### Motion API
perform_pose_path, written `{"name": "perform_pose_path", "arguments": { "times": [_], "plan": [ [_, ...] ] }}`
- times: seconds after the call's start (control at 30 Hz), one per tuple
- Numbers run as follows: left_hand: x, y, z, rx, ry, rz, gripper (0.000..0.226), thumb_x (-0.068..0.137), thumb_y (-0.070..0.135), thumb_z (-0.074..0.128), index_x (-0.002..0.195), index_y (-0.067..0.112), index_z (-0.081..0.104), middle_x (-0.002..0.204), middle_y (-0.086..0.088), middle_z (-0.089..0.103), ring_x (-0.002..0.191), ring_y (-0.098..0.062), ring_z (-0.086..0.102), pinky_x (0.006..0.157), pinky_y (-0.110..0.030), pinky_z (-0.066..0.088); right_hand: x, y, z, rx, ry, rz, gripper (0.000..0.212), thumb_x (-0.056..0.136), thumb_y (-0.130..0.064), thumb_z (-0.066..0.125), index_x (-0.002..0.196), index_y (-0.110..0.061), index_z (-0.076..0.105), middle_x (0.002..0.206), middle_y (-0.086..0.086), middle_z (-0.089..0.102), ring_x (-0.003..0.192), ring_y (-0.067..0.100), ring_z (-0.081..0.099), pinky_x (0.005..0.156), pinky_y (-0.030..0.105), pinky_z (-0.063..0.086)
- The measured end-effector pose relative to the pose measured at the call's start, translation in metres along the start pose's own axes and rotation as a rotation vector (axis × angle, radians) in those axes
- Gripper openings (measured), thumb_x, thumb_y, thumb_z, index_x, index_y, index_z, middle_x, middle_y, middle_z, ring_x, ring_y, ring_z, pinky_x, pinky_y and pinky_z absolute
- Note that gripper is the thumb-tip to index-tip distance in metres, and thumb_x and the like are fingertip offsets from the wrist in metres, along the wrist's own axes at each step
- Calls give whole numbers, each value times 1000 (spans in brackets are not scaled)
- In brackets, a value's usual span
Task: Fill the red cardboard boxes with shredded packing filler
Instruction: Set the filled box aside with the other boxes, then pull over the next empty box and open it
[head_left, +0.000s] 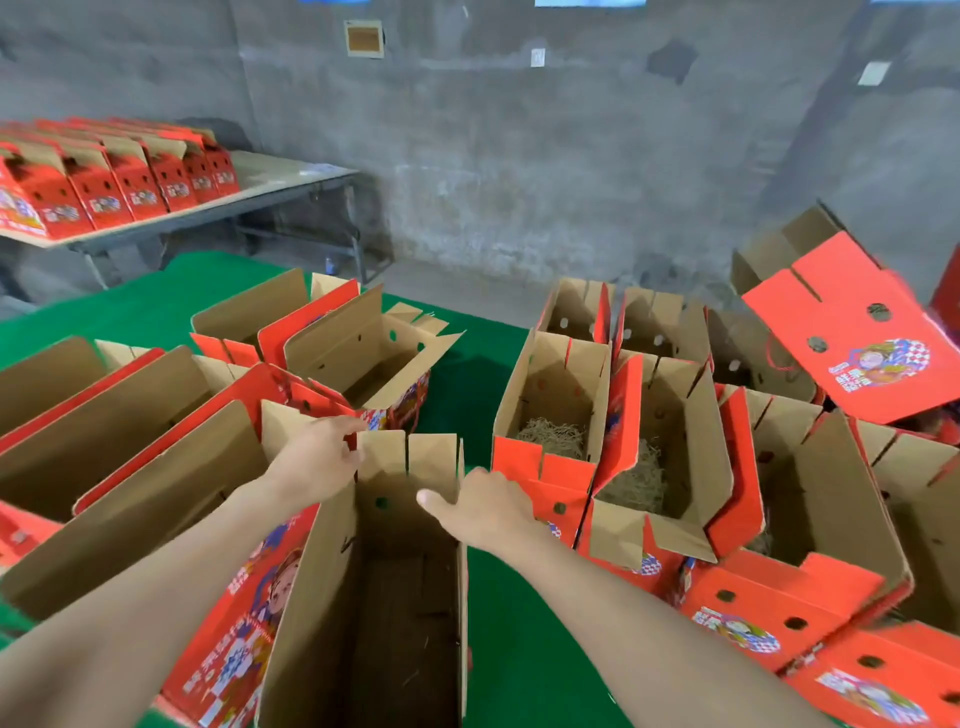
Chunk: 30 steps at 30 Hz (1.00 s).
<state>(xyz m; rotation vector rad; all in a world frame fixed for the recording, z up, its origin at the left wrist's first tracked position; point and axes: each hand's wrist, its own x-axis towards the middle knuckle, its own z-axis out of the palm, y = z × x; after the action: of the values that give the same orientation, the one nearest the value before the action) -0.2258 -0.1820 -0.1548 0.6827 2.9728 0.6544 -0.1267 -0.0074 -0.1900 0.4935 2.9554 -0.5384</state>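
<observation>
An open red cardboard box (400, 597) stands in front of me on the green cloth, its brown inside bare of filler. My left hand (322, 457) grips its far left flap. My right hand (488, 506) holds the box's right wall near the far corner, thumb inside. To the right, two open red boxes hold pale shredded filler (553, 436) and shredded filler (636, 480) at their bottoms.
Several more open red boxes (130, 441) crowd the left, and further boxes (810, 519) crowd the right, one tilted box (852, 332) lying on top. A strip of green cloth (467, 374) runs between the groups. Closed red boxes (104, 182) line a grey table by the concrete wall.
</observation>
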Motion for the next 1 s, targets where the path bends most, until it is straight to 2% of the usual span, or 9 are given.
{"name": "perform_pose_path", "arguments": {
  "times": [0.1,0.2,0.27,0.37,0.5,0.57,0.73,0.83,1.0],
  "plan": [
    [-19,14,-1,-35,-15,35,41,90,18,58,131,21,52,128,-6,58,114,-24,56,93,-32,48,-18,-2,-6,118,-201,48,18,83,-12,50,94,1,57,95,20,62,84,38,65,68,41,56],
    [-35,32,-3,-37,15,123,45,88,17,60,131,22,51,131,-4,55,114,-20,56,91,-26,46,-32,15,-24,88,-206,48,10,78,4,41,79,1,51,64,14,54,54,32,62,39,29,48],
    [-45,52,-4,-39,35,210,45,87,17,62,131,19,52,135,-4,52,122,-19,50,98,-26,41,-45,32,-41,-37,-181,-3,11,76,3,41,82,-2,49,63,11,52,55,28,57,40,26,42],
    [-62,94,4,-45,13,348,49,86,15,63,133,14,50,140,-6,46,132,-19,38,111,-31,28,-74,69,-63,-197,-180,-95,23,79,-4,45,100,-4,55,94,14,62,84,32,59,69,37,51],
    [-93,161,39,4,-86,589,60,87,22,63,141,15,38,146,-4,38,137,-19,30,115,-31,21,-133,129,-93,-254,-229,-130,39,88,-20,52,127,-15,50,130,5,53,112,29,50,88,36,43],
    [-111,196,63,2,-137,676,63,88,26,60,144,17,33,148,-4,35,137,-19,29,113,-28,19,-163,162,-102,-270,-240,-119,31,89,-24,53,117,-13,57,121,7,57,110,28,51,80,32,39],
    [-155,282,123,-66,-310,764,50,88,31,57,136,24,43,127,-3,58,118,-22,51,97,-36,42,-231,238,-109,-187,-179,-15,20,85,-22,58,90,-4,67,93,15,65,90,28,57,68,27,36],
    [-178,321,153,21,-340,795,30,90,26,52,119,23,56,116,-5,63,110,-29,56,88,-38,47,-259,280,-106,-113,-138,79,19,87,-26,60,79,-10,65,73,-1,59,81,22,49,67,23,27],
    [-203,357,189,245,-446,790,22,89,28,54,109,19,58,109,-7,64,102,-30,58,83,-38,48,-308,356,-100,-53,-142,221,33,78,-21,66,110,-14,64,113,6,61,107,22,55,86,27,41]
  ]
}}
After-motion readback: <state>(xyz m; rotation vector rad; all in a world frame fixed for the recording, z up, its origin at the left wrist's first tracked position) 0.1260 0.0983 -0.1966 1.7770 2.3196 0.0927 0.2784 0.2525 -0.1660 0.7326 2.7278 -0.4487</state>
